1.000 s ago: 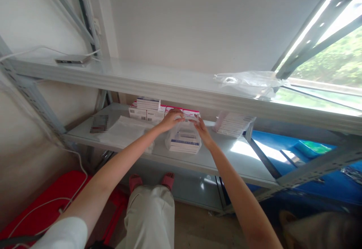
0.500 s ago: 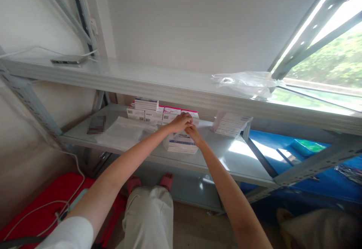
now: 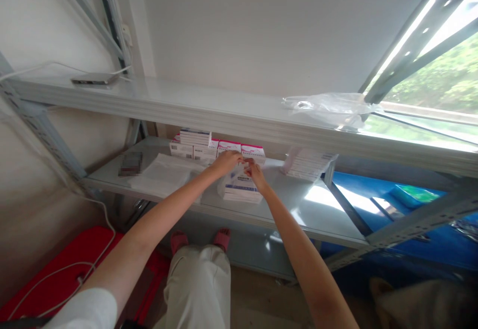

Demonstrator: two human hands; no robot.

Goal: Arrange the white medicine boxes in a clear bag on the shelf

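Observation:
A clear plastic bag (image 3: 225,185) stands on the middle shelf around a stack of flat white boxes (image 3: 242,194) with blue stripes. Above the stack, my left hand (image 3: 227,162) pinches the upper part of the bag with closed fingers. My right hand (image 3: 254,170) grips the bag's top from the other side, its fingertips close to the left ones. Just behind my hands is a row of white and pink boxes (image 3: 229,146), with several thin boxes (image 3: 195,138) piled on the left end. The exact finger hold is small and partly hidden.
Flat clear bags (image 3: 160,173) lie left on the shelf, beside a blurred dark object (image 3: 130,164). A bagged bundle of boxes (image 3: 308,164) sits at right. The upper shelf edge (image 3: 224,115) overhangs, carrying a crumpled plastic bag (image 3: 328,107) and a flat grey device (image 3: 95,79).
My hands have moved slightly apart at the top of the bag, the left one shifting left. The whole view has shifted a little to the right.

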